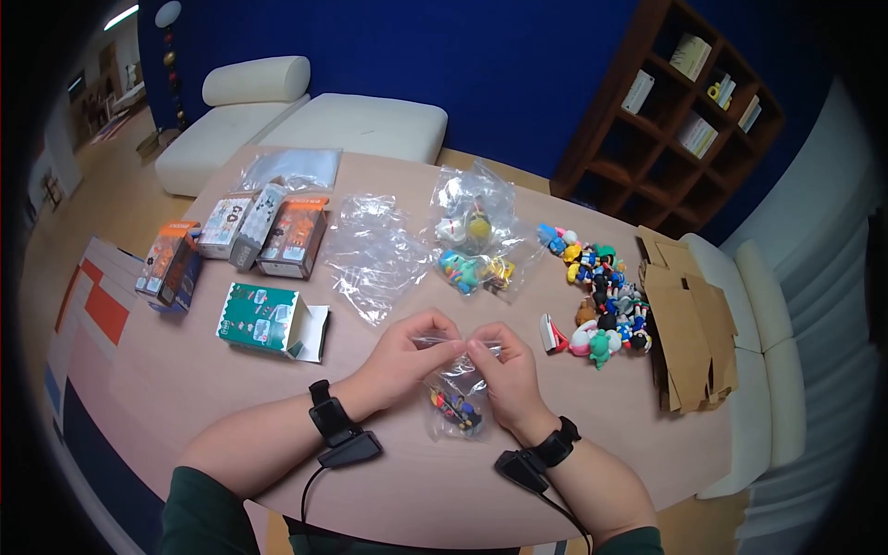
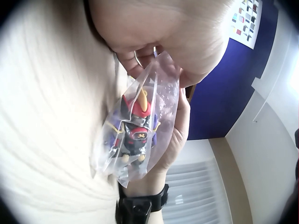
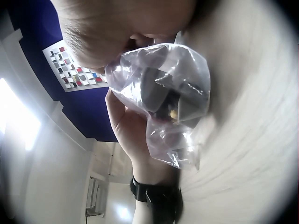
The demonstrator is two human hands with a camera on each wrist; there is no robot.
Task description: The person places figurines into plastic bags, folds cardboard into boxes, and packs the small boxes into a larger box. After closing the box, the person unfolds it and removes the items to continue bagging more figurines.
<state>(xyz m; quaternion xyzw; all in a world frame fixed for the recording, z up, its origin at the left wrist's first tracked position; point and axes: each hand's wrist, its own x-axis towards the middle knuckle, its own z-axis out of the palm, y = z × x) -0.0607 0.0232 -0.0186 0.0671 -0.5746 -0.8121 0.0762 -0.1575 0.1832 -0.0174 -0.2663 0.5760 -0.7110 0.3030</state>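
Note:
A small clear plastic bag (image 1: 460, 376) hangs between my hands near the front of the table. Its top edge is pinched by my left hand (image 1: 407, 359) and my right hand (image 1: 511, 377), with the thumb tips close together. Inside lies a toy figurine (image 2: 139, 125) with a red and dark body and a yellow crest, upright in the left wrist view. From the right wrist view the bag (image 3: 189, 74) is crumpled and shiny, and a grey part of the toy shows through. My fingertips behind the bag's edge are partly hidden.
Left on the table (image 1: 388, 472) stand a green box (image 1: 259, 316) with its flap out and several orange and white boxes (image 1: 294, 240). Flat empty bags (image 1: 375, 259) and bagged toys (image 1: 460, 268) lie ahead. Loose figurines (image 1: 601, 344) and folded cardboard (image 1: 689, 333) are at the right.

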